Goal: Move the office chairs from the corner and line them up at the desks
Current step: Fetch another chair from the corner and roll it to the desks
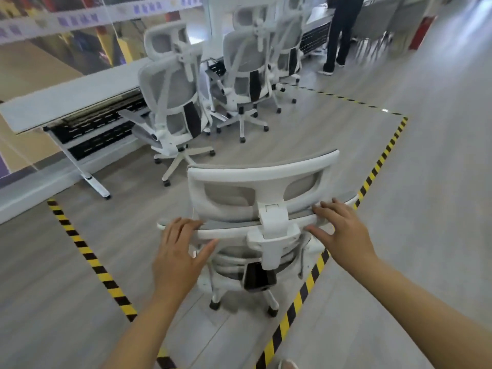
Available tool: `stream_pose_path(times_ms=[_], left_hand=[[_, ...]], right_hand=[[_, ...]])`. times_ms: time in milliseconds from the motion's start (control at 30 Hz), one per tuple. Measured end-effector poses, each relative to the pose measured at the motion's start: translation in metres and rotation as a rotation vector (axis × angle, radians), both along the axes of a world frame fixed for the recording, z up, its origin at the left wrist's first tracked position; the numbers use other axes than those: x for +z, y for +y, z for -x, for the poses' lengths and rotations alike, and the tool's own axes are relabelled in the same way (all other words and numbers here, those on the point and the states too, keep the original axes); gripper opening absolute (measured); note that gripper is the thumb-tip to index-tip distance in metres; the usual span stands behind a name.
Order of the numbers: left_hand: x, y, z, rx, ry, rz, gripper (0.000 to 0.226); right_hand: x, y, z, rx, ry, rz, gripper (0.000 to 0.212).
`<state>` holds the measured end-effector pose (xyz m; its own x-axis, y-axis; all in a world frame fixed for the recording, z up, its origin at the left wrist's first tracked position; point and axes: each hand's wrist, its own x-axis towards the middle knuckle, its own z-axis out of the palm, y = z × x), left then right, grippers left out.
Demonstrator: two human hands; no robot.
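A white office chair with grey mesh [262, 182] stands right in front of me, its back toward me, on the wooden floor. My left hand [178, 251] rests on the left end of the backrest's top rail, fingers curled over it. My right hand [339, 230] lies on the right end of the same rail, fingers spread. Ahead, a second white chair [173, 91] stands at the long white desk [72, 99]. A third chair [247, 67] and another behind it line up further along the desk.
Yellow-black tape [90, 257] marks a zone on the floor, running left of me and along the right side [378, 163]. A person in dark trousers [340, 33] stands at the far desk. A glass wall runs behind the desks on the left.
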<state>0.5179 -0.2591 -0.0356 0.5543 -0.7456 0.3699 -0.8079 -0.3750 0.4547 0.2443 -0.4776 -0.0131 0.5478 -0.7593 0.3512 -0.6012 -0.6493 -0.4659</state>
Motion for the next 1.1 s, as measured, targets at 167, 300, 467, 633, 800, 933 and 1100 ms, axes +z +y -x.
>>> stream_pose_path(times_ms=[167,300,467,633,800,933,1100], left_hand=[[0.012,-0.137,-0.028,-0.056,0.075,-0.015,0.056],[0.02,-0.251,-0.064,-0.094,0.102,-0.066,0.064],[0.016,-0.404,-0.101,-0.145,0.155,-0.03,0.068],[0.009,-0.555,-0.14,-0.218,0.172,-0.015,0.053],[0.02,-0.689,-0.176,-0.294,0.115,-0.114,0.06],[0.02,-0.79,-0.193,-0.346,0.043,-0.115,0.06],[0.017,-0.928,-0.21,-0.367,-0.013,-0.085,0.063]], right_hand=[[0.016,-0.129,-0.027,0.015,0.052,-0.101,0.041],[0.022,-0.235,-0.053,-0.007,0.052,-0.146,0.041],[0.022,-0.369,-0.085,-0.079,0.036,-0.136,0.041],[0.035,-0.49,-0.112,-0.155,0.056,-0.205,0.042],[0.051,-0.596,-0.14,-0.256,0.094,-0.279,0.033],[0.051,-0.679,-0.152,-0.318,0.061,-0.274,0.03],[0.052,-0.806,-0.162,-0.348,0.08,-0.273,0.03]])
